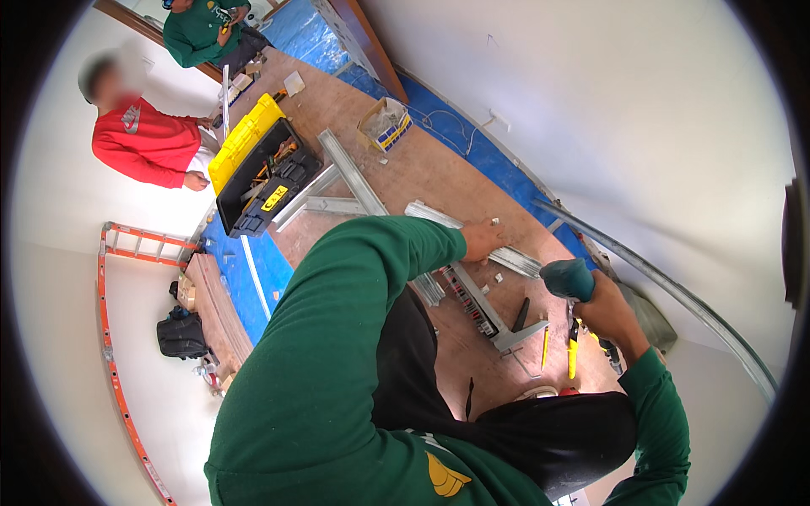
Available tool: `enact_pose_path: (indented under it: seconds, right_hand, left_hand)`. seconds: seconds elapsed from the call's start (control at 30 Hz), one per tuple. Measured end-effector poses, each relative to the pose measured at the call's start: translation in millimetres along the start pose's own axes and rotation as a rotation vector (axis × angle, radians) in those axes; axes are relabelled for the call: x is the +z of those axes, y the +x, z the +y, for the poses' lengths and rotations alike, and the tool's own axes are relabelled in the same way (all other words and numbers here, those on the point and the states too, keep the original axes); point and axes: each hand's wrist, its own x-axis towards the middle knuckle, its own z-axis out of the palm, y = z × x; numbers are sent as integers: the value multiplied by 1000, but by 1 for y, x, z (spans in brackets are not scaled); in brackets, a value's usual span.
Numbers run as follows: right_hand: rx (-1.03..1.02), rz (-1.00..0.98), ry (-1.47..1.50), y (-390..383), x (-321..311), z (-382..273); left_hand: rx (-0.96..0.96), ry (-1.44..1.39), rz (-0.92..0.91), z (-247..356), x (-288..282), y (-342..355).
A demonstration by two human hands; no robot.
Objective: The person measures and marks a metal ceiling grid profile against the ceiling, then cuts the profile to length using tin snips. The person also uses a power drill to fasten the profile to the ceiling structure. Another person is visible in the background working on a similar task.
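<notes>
My right hand [609, 314] is wrapped round the grip of a teal power drill [567, 279], its front end pointing left at the end of a short galvanized metal channel [516, 261]. Across that channel lies my left hand [482, 240], holding it down against the wooden board [460, 358]; its fingertips are partly hidden. Just nearer to me rests a caulking gun [470, 299] with a labelled tube in it. A yellow pencil [545, 346] and a yellow-and-black utility knife [573, 349] lie below the drill.
More metal channels [354, 174] lie ahead, beside an open black-and-yellow toolbox [274, 190]. A small carton [385, 124] stands farther off. One long metal track [675, 291] leans along the right. Two people are at the far left; an orange ladder [105, 329] is at left.
</notes>
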Motion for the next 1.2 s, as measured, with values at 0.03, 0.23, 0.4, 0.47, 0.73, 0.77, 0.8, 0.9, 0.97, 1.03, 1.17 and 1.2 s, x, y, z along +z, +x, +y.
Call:
enact_pose_path:
  seconds: [0.03, 0.23, 0.4, 0.47, 0.73, 0.77, 0.8, 0.9, 0.97, 1.03, 1.17, 1.2]
  right_hand:
    - [-8, 6, 6, 0, 0, 0]
    - [-11, 7, 49, 3, 2, 7]
    - [-41, -5, 6, 10, 4, 16]
    - [-30, -5, 34, 10, 4, 18]
    - [92, -58, 58, 7, -1, 5]
    - [96, -57, 70, 7, -1, 4]
    - [100, -57, 83, 7, -1, 3]
    - [97, -54, 79, 8, 0, 5]
    - [75, -46, 60, 9, 0, 8]
    - [46, -37, 31, 11, 1, 11]
    - [17, -32, -24, 15, 0, 10]
    - [13, -35, -14, 16, 0, 9]
  left_hand:
    - [-5, -3, -5, 0, 0, 1]
    - [23, -44, 24, -12, 16, 5]
    - [80, -183, 82, -21, 29, 3]
    - [32, -166, 94, -18, 25, 3]
    - [-23, -31, 11, 2, -9, -7]
    - [-17, -38, 16, 2, -10, -8]
    - [-17, -47, 7, 2, -11, -8]
    - [-37, -42, -14, 1, -9, -6]
    - [-29, -21, -5, 0, -7, -5]
    - [-8, 0, -1, -1, -5, -4]
    - [-15, -35, 9, -2, -5, -4]
    - [-12, -36, 14, -2, -5, -5]
